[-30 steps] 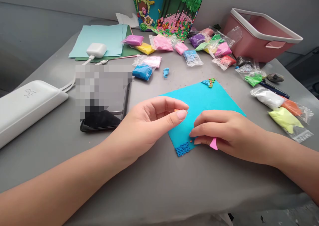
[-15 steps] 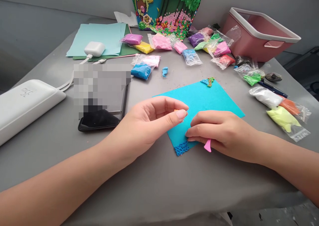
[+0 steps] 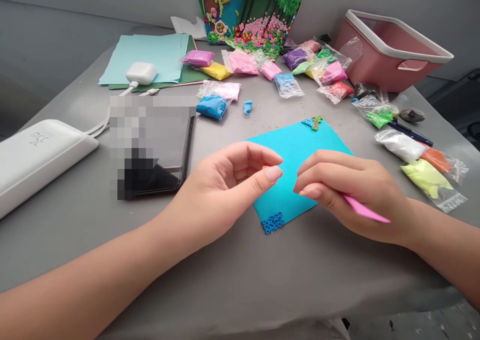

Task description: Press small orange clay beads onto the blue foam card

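Above the left part of a bright blue sheet [image 3: 292, 152], my left hand [image 3: 236, 180] is curled with thumb and fingers close together around a bit of orange clay [image 3: 265, 168], mostly hidden. Over the sheet's right side, my right hand [image 3: 348, 195] is closed on a pink clay tool [image 3: 365, 211], whose flat end sticks out toward the wrist. A tiny orange speck [image 3: 302, 193] shows at its thumb tip. Small blue clay rings [image 3: 273, 222] cover the sheet's near corner. Blue, green and orange bits [image 3: 314, 123] decorate its far corner.
Left of the hands lie a phone [image 3: 165, 150], partly blurred out, and a white power bank [image 3: 45, 155]. Bags of coloured clay [image 3: 212, 107] spread across the back and right. A pink bin [image 3: 378, 55] and a decorated clay picture [image 3: 262, 20] stand behind.
My right hand has lifted and turned away from my left hand, so the pink tool now points back toward the wrist. My left hand has hardly moved.
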